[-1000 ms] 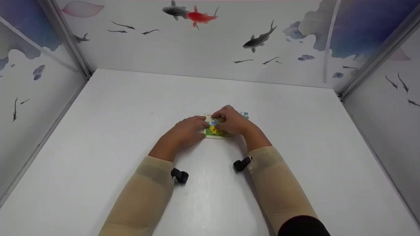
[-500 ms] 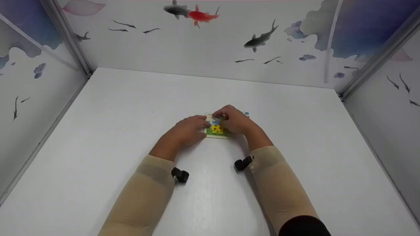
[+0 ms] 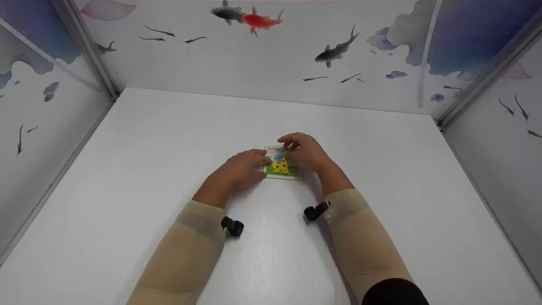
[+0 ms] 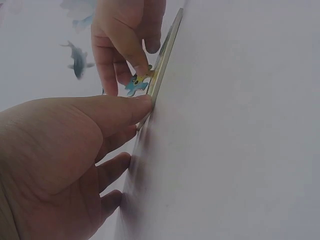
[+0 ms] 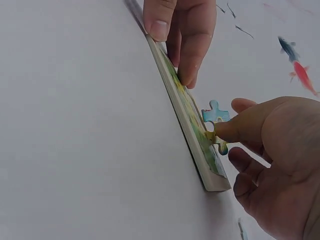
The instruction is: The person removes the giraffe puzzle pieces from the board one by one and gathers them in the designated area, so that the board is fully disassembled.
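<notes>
A small square puzzle board point(image 3: 283, 168) with a yellow giraffe on green and blue lies flat on the white table point(image 3: 169, 140). My left hand point(image 3: 259, 162) rests at the board's left edge; its thumb point(image 4: 131, 107) touches the rim and straight fingers point(image 5: 190, 60) press on the picture. My right hand point(image 3: 290, 146) hovers over the board's far part. It pinches a blue and yellow puzzle piece point(image 5: 215, 118) between thumb and fingertips, held just above the board's face point(image 4: 135, 83). The right side of the board is hidden under this hand.
White walls printed with fish point(image 3: 254, 19) close in the table at the back and on both sides, with metal posts point(image 3: 91, 55) in the corners. A small black wrist camera point(image 3: 316, 210) sits on each beige sleeve.
My right hand has lifted and drawn slightly back and right, uncovering more of the giraffe picture. The blue piece seen to the right of it earlier no longer shows there. The left hand has stayed put.
</notes>
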Motion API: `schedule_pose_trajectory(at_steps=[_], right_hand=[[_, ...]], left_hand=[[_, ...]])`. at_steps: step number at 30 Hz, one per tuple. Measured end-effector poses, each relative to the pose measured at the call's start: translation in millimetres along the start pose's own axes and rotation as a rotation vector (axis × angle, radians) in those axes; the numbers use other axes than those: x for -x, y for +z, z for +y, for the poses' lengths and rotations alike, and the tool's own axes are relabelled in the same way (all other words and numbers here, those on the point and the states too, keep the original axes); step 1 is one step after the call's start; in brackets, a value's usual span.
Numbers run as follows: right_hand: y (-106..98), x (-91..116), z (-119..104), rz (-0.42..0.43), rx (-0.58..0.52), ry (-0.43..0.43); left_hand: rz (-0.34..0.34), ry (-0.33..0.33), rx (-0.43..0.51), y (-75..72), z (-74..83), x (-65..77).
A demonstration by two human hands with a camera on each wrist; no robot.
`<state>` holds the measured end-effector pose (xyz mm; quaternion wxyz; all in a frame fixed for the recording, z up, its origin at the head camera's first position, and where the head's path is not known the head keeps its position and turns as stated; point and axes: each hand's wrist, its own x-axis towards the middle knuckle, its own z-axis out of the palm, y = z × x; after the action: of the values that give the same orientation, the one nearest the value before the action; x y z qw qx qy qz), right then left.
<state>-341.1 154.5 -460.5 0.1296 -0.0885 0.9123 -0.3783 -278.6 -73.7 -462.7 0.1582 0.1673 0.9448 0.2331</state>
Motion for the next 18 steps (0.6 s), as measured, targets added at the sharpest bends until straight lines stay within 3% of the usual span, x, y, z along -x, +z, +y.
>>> schedule_pose_trajectory(at_steps=[10,18], right_hand=[[-5,0,2,0.048,-0.046,0.039],[-36,4,14,0.145,-0.199,0.063]], left_hand=[[0.007,-0.003,0.005,1.2,0.0,2.7],[0.022,-0.017,0.028,3.0,0.5,3.8]])
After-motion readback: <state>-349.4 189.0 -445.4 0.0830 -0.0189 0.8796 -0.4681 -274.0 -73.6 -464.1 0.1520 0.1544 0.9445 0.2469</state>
